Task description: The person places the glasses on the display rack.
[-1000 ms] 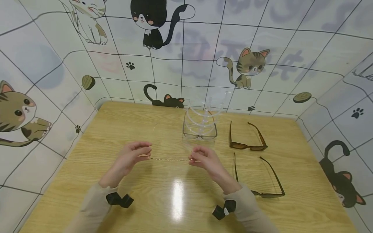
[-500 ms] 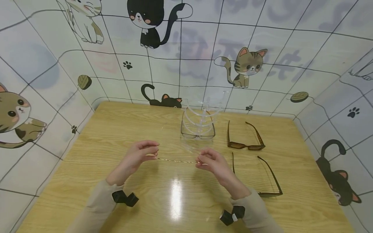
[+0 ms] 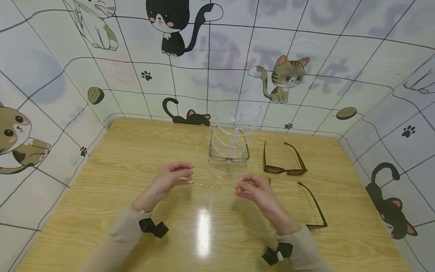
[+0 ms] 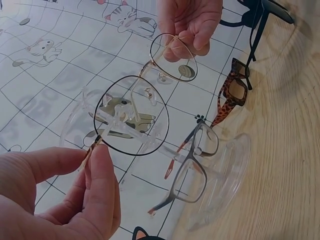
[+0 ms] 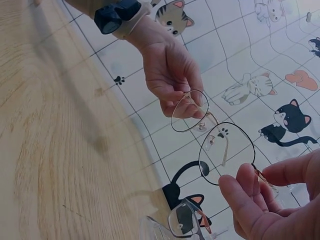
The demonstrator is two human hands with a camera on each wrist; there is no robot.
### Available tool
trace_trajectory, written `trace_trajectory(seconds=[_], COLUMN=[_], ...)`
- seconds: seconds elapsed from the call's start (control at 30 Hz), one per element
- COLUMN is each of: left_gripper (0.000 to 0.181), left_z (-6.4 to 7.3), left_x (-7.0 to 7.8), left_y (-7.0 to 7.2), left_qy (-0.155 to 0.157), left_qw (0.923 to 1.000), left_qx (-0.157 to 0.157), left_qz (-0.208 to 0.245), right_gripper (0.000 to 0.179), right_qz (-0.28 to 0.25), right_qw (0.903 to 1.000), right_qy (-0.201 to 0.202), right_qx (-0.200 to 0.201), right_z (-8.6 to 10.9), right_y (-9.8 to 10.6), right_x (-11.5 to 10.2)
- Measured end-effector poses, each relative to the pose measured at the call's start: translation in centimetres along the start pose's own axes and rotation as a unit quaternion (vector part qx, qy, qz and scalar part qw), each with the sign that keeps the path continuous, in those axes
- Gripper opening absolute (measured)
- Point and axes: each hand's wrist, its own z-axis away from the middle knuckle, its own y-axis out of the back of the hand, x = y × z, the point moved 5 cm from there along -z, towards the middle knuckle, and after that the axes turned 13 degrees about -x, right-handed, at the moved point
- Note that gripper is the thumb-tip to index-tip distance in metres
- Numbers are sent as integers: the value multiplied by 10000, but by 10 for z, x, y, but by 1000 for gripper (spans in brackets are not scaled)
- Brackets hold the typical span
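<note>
Both hands hold a pair of round wire-rimmed eyeglasses (image 3: pixel 214 187) above the table, seen nearly edge-on as a thin gold line in the head view. My left hand (image 3: pixel 166 179) pinches one end near the hinge between thumb and fingers. At the other end, my right hand (image 3: pixel 259 192) pinches the opposite hinge. The left wrist view shows the eyeglasses' dark thin rims, gold bridge (image 4: pixel 146 68) and clear nose pads. Just beyond the hands stands a clear display stand (image 3: pixel 234 144), bearing grey rectangular eyeglasses (image 3: pixel 229 160) on its lowest tier.
Tortoiseshell sunglasses (image 3: pixel 286 171) lie right of the stand with temples spread toward the wall. Nearer, dark sunglasses (image 3: pixel 316 227) lie partly hidden behind my right forearm. Cat-patterned cloth (image 3: pixel 190 83) walls the back and sides of the wooden table (image 3: pixel 112 166).
Both hands have moved rightward with the round eyeglasses held between them. My right forearm now covers more of the dark sunglasses. The head view has shifted slightly.
</note>
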Motion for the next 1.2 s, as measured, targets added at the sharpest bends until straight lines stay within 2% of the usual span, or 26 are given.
trace_trajectory(seconds=[0.37,0.73,0.93,1.2], left_gripper=[33,33,31,31], left_z=[-15,-36,-48,-63], left_x=[3,10,12,13], left_y=[-7,-15,-16,-16], left_qy=[-33,-41,12,31], left_qw=[10000,9998,9988,9976], left_qx=[-33,78,285,502], left_qz=[18,197,392,469], right_gripper=[14,15,8,13], right_qz=[300,362,366,401], right_qw=[9992,9987,9987,9980], right_qy=[-186,-9,38,-86], right_qx=[189,359,353,489], right_z=[-1,-8,-16,-28], right_y=[14,33,44,57], right_x=[-4,-15,-20,-24])
